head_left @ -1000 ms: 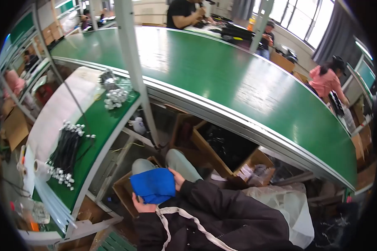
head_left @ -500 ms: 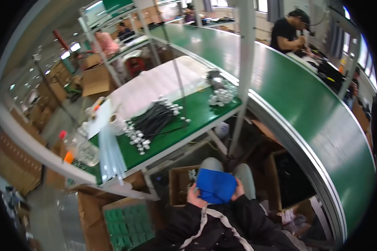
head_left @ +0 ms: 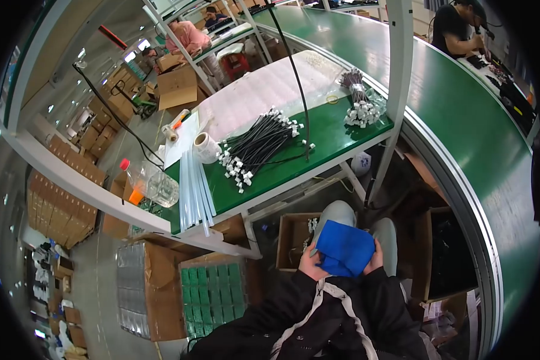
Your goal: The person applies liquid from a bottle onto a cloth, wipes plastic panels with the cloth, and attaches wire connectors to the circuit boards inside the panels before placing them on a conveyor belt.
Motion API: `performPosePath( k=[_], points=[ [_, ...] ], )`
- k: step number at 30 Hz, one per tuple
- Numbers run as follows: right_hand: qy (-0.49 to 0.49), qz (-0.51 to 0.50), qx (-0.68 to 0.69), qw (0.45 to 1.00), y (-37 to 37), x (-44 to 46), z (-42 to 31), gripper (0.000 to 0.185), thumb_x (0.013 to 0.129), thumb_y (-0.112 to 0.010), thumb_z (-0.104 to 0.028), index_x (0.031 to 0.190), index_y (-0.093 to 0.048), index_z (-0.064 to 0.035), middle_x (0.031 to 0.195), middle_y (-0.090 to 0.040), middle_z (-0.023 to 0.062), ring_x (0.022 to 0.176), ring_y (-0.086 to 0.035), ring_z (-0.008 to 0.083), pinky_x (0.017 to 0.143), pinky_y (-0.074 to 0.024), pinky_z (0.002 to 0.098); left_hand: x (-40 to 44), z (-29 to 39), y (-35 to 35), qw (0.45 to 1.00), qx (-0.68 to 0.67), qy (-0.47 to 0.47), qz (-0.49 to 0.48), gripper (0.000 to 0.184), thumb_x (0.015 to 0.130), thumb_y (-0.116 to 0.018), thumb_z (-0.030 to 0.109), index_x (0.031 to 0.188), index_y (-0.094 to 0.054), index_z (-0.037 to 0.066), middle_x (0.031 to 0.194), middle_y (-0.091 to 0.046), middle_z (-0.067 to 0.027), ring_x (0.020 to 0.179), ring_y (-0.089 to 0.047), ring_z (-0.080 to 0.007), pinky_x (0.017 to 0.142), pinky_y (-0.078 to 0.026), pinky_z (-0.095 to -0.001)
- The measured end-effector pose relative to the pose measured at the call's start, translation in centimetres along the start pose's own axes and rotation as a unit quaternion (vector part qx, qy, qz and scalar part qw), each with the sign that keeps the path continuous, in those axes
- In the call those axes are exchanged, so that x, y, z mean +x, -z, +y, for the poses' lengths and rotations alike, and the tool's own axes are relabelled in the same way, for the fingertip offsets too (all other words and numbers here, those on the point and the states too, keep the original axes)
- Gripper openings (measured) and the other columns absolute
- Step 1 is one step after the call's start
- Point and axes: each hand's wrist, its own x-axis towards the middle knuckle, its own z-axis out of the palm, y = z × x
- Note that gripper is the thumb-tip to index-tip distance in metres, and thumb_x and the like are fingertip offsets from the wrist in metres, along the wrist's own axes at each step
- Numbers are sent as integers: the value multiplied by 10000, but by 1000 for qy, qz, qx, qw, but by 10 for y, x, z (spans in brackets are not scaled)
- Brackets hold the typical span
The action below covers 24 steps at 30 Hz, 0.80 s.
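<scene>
A folded blue cloth is held above my lap, just in front of the dark jacket. My left hand grips its left edge, and my right hand has hold of the right edge. Beyond the cloth, on the green workbench, lies a bundle of black cables with white connectors. Another tied cable bundle rests at the bench's right end. Pale translucent strips hang over the front edge beside a white roll.
A bottle with a red cap stands at the bench's left end. A metal post rises beside the green conveyor. Open cartons sit under the bench, and a box of green pieces is at the lower left. Several people work farther off.
The view has swung left, bringing the bench and the aisle with stacked cartons into sight. Both hands still hold the blue cloth, which shows a similar folded shape.
</scene>
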Motion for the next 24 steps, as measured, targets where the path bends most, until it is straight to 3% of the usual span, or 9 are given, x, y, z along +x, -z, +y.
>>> performPosePath(
  k=[24],
  points=[
    [-1,-6,-17,1000,-1,3,1,559,916,-366,-433,1248,-434,12,1255,-485,186,1170,-458,317,1013,-337,430,-11,4,-16,1000,12,-12,17,573,827,-471,469,1265,-440,99,1300,-438,-86,1217,-373,-328,1012,-248,-540]
  ],
)
